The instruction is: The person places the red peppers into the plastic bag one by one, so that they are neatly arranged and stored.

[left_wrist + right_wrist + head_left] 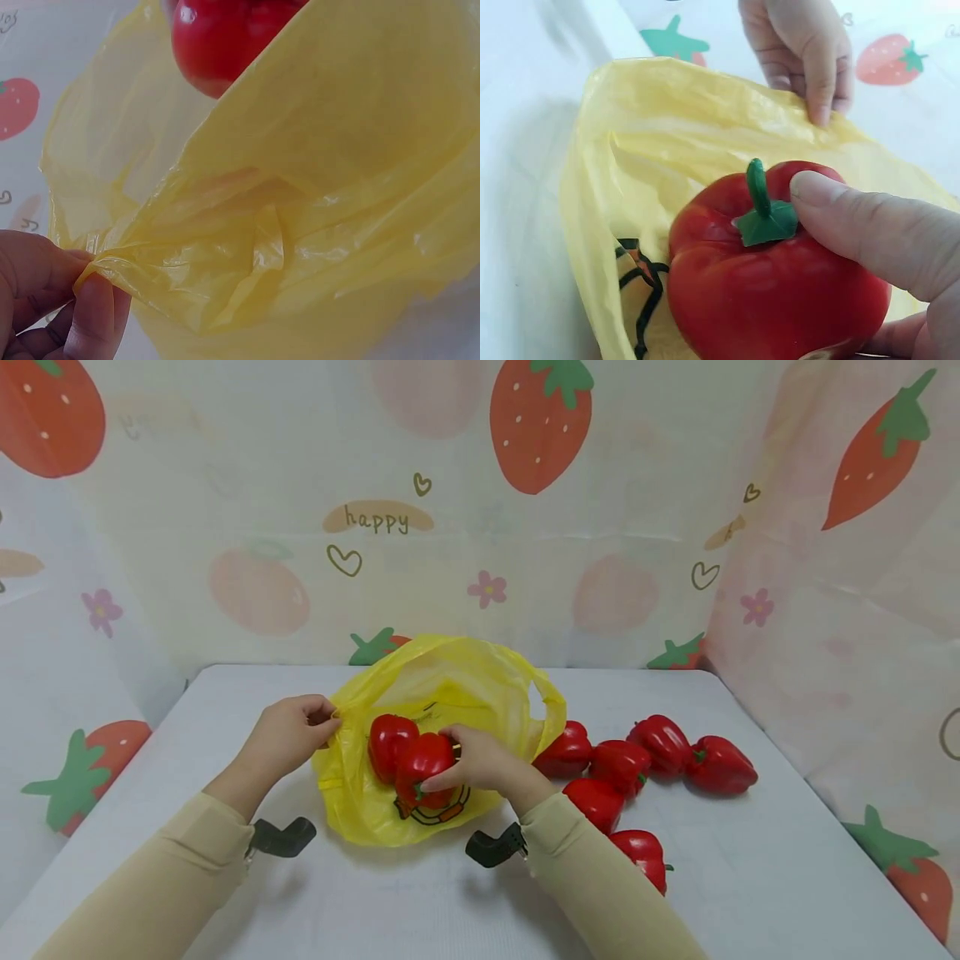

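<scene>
A yellow plastic bag [345, 810] lies on the table with its mouth spread wide. My left hand [288, 735] pinches the bag's left edge between thumb and fingers, as the left wrist view also shows at close range. Inside the mouth, my right hand [483, 764] grips a red bell pepper [772, 292] with a green stem, its thumb on the pepper's top beside the stem. Against that one, a second red bell pepper [388, 745] sits deeper in the bag. Black and orange print shows on the bag beneath the held pepper.
Several red bell peppers [660, 745] lie loose right of the bag, some partly hidden by its handle [553, 706] and my right forearm. A white table [757, 860] carries everything. Strawberry-printed cloth [645, 468] hangs behind and along both sides.
</scene>
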Demonstrator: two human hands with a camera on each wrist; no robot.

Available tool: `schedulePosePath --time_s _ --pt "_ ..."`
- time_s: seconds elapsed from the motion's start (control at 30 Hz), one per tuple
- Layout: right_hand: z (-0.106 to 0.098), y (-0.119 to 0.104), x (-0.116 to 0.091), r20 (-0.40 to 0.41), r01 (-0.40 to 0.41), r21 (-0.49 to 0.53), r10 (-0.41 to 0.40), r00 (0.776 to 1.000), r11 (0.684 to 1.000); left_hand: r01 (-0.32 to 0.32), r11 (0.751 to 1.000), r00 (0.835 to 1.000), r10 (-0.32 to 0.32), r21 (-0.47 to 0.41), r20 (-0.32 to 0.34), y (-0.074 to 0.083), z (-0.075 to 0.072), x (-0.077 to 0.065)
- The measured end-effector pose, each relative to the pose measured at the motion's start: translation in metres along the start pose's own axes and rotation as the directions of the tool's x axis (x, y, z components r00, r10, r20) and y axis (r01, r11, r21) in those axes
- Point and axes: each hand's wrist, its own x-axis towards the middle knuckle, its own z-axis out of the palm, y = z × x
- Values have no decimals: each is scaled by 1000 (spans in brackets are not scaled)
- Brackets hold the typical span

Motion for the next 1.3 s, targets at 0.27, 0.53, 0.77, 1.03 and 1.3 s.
schedulePosePath --time_s 0.27,0.53,0.77,1.03,1.3 --pt "11 0 9 -41 -10 -15 9 999 1000 -14 1000 1000 14 1 -1 3 1 -2" --pt "16 -2 21 -59 -13 11 13 998 1000 -29 1000 1000 29 -5 -4 3 -1 -3" --pt "17 -7 32 -65 5 18 -4 998 1000 -26 1000 1000 26 -3 -3 1 0 -2" --pt "24 -7 45 -91 -30 4 30 995 1000 -31 1000 1000 31 6 -5 1 -2 -4" --pt "26 0 56 -111 -38 34 42 993 999 -9 1000 1000 10 29 -5 -2 -6 -3"
